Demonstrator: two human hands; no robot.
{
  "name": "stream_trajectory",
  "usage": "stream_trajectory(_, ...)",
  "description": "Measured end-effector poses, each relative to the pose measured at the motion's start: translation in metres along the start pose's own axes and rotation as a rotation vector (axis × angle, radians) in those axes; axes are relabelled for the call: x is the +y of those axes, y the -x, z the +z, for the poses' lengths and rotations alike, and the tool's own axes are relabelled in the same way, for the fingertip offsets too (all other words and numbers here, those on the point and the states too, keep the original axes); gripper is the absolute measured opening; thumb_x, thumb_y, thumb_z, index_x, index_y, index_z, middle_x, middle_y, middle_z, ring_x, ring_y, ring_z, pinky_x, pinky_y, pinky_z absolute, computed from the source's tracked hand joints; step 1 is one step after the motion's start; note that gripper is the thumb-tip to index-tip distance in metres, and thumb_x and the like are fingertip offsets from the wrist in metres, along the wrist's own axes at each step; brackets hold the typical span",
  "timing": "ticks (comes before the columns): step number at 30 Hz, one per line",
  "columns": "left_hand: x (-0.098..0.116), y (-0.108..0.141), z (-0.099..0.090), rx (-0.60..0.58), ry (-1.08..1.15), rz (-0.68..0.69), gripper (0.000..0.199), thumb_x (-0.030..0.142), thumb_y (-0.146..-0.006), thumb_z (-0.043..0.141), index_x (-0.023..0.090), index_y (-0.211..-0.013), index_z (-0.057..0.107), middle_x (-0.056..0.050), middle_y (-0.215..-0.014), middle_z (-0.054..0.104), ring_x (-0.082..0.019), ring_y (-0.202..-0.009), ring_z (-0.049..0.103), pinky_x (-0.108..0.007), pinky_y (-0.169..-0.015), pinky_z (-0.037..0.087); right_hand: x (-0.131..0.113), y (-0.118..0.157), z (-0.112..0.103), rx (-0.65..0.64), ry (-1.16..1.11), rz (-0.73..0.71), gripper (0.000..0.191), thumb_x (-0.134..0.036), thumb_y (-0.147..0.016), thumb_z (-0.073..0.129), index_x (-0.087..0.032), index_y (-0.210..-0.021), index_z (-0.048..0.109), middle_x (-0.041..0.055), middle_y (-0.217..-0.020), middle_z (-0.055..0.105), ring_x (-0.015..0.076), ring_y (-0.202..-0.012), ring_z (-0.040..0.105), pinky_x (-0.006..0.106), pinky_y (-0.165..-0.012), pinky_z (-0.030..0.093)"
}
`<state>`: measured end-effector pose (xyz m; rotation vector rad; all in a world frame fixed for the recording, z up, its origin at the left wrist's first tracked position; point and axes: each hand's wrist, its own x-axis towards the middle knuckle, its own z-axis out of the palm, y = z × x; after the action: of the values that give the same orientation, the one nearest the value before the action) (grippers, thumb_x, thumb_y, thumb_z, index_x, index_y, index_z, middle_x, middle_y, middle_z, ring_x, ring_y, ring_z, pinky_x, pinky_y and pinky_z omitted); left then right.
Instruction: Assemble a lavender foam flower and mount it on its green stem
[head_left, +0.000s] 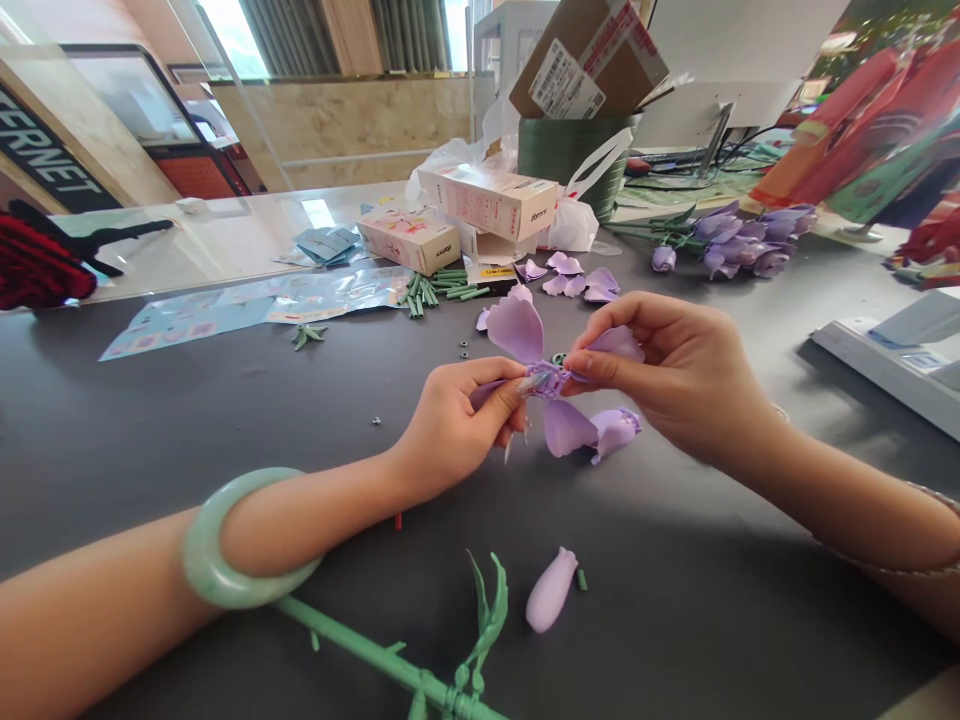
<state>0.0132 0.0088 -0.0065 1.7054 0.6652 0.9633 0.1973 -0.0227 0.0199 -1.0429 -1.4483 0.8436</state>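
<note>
Between both hands is a purple plastic flower (pixel 516 326) with its petals spread around a small centre. My left hand (pixel 466 410) pinches it from the left, thumb near the centre. On the other side my right hand (pixel 667 365) grips a petal (pixel 616 343) between thumb and fingers. Just below, more purple petals (pixel 616 432) lie on the dark table. Closer to me are a pale purple bud (pixel 552 590), a short green tube (pixel 582 579) and a green stem (pixel 367 650) with leaves, partly behind my left forearm.
Loose petals (pixel 562 275), green tubes (pixel 450 287) and a green leaf piece (pixel 307 336) lie farther back. Behind them stand small boxes (pixel 491 200) and a green bin (pixel 562 155). Finished purple flowers (pixel 739 240) lie back right, near a white stand (pixel 892 350). An instruction sheet (pixel 255 308) is at left.
</note>
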Motion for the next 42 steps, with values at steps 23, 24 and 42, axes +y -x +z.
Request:
stream_trajectory(23, 0.002, 0.002, -0.001, -0.001, -0.058, 0.008, 0.028, 0.034, -0.088, 0.060, 0.015, -0.069, 0.059, 0.002, -0.056, 0.053, -0.007, -0.044, 0.047, -0.017, -0.041, 0.042, 0.000, 0.004, 0.004, 0.031, 0.051, -0.028, 0.024, -0.035, -0.071, 0.080, -0.020, -0.070, 0.062, -0.0010, -0.071, 0.063, 0.0174, -0.065, 0.068, 0.029, -0.063, 0.063)
stream_trajectory(24, 0.002, 0.002, -0.001, 0.000, -0.058, 0.009, 0.028, 0.035, -0.088, 0.060, 0.015, -0.069, 0.058, 0.002, -0.056, 0.053, -0.007, -0.044, 0.047, -0.017, -0.041, 0.042, 0.000, 0.004, 0.005, 0.037, 0.050, -0.031, 0.024, -0.035, -0.071, 0.080, -0.020, -0.069, 0.062, -0.0011, -0.071, 0.063, 0.0174, -0.064, 0.068, 0.029, -0.063, 0.062)
stream_trajectory(42, 0.005, 0.010, 0.004, 0.042, -0.239, 0.141, 0.026, 0.026, -0.092, 0.054, 0.015, -0.068, 0.058, 0.003, -0.053, 0.057, -0.007, -0.040, 0.051, -0.018, -0.048, 0.044, 0.010, 0.007, 0.011, 0.081, 0.178, -0.035, 0.020, -0.035, -0.073, 0.077, -0.020, -0.072, 0.064, 0.0005, -0.073, 0.067, 0.0137, -0.061, 0.062, 0.025, -0.055, 0.054)
